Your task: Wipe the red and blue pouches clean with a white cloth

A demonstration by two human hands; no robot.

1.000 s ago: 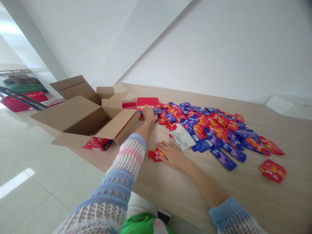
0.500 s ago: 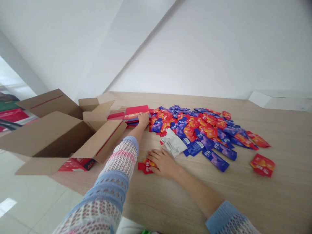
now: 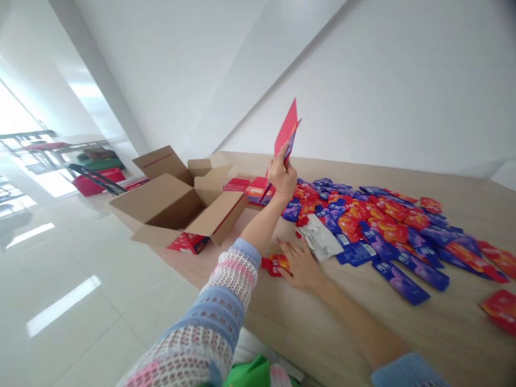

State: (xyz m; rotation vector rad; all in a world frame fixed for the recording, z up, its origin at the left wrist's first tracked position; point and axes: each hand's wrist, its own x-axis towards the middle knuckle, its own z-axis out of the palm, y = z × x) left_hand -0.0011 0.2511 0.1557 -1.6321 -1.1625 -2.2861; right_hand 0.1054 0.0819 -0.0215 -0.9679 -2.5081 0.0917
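The left hand (image 3: pixel 282 176) hid the lower end of a red carton (image 3: pixel 286 128), and its printed side was hard to make out. A red pouch (image 3: pixel 502 310) was cut off at the right edge. The left fingers were closed around the carton, tilted above the table (image 3: pixel 451 328). The right hand (image 3: pixel 303 267), flat and loosely spread, partly covered a packet (image 3: pixel 274 265).

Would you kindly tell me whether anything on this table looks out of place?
The crumpled white cloth looks odd among printed packaging, lying at the left edge of the jumbled red and blue packets. One red packet sits apart, far right.
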